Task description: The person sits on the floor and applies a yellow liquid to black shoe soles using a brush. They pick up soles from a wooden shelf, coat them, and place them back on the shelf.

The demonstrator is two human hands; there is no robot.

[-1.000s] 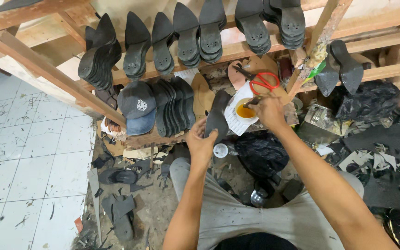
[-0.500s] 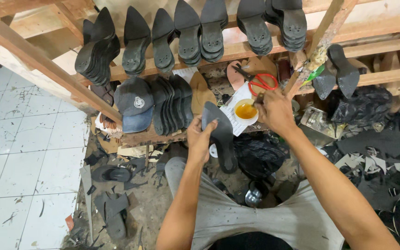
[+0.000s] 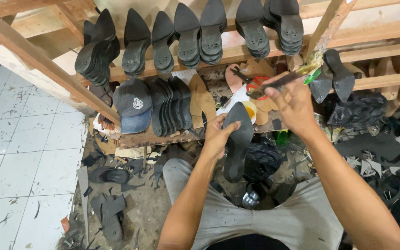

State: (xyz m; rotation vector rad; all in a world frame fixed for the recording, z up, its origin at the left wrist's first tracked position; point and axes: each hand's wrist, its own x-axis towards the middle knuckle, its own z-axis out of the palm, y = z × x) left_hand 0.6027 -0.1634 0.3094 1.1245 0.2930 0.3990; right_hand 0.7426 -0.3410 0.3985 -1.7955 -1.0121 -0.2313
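The left hand (image 3: 216,136) grips a black sole (image 3: 237,141) while the right hand (image 3: 292,106) pinches a brush (image 3: 274,85) above the glue pot (image 3: 250,111), beside a cap (image 3: 133,104) and stacked soles (image 3: 170,104).

One cap (image 3: 133,105), one held sole (image 3: 237,139), one brush (image 3: 278,84)

A matt black rubber shoe sole (image 3: 237,139) sits in the left hand (image 3: 216,136); beyond it, rough bare wooden shelf rails (image 3: 237,53), and left, a faded cloth cap (image 3: 133,104).
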